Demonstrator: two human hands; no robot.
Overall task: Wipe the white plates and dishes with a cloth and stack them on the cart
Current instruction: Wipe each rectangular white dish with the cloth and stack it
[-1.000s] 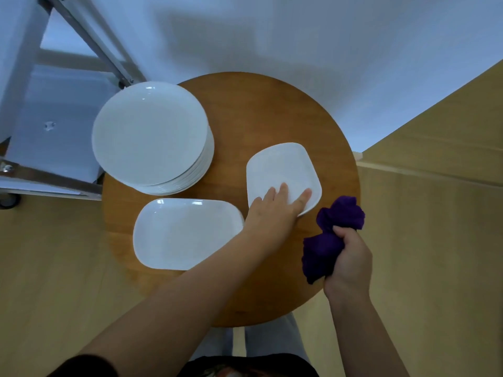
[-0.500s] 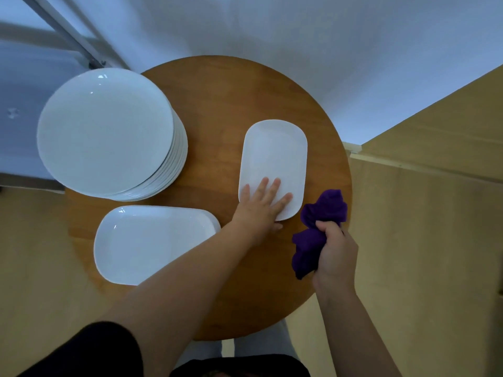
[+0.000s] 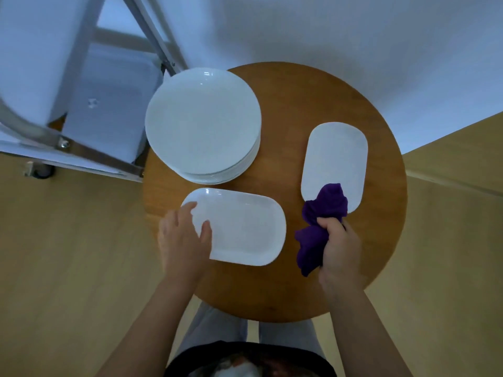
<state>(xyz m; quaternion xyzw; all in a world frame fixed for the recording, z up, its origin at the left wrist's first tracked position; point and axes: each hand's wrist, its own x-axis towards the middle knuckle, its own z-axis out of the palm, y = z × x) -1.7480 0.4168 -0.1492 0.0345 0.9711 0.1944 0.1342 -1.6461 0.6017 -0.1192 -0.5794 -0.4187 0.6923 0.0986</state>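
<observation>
A view from above, looking down at a person's two bare hands over a round wooden counter [image 3: 275, 289]. To the far left of both hands stands a metal-framed cart [image 3: 81, 110] with pale shelves, on a light wood floor [image 3: 68, 268]; one of its wheels shows at the left edge.

Ahead of the left hand, at the counter's far left side, sits a tall stack of round white plates [image 3: 202, 123], the largest of the dishes. Just nearer than it lies a large oblong white dish [image 3: 239, 227], lying crosswise.

The left hand [image 3: 182, 240] takes hold of this dish at its left end: the thumb lies on the upper surface and the fingers curl round the rim, so this grip is closed on the dish. The hand is slightly blurred.

Ahead of the right hand, on the counter's right side, lies a smaller oblong white dish [image 3: 334, 159], lengthwise and well apart from the large one.

The right hand [image 3: 339, 248] is a closed grip around a bunched purple cloth [image 3: 321, 216]. The cloth rises from the fist and its upper folds overlap the near end of the smaller dish; whether it presses on the dish I cannot tell. A loose tail of cloth hangs to the left of the fist.
</observation>
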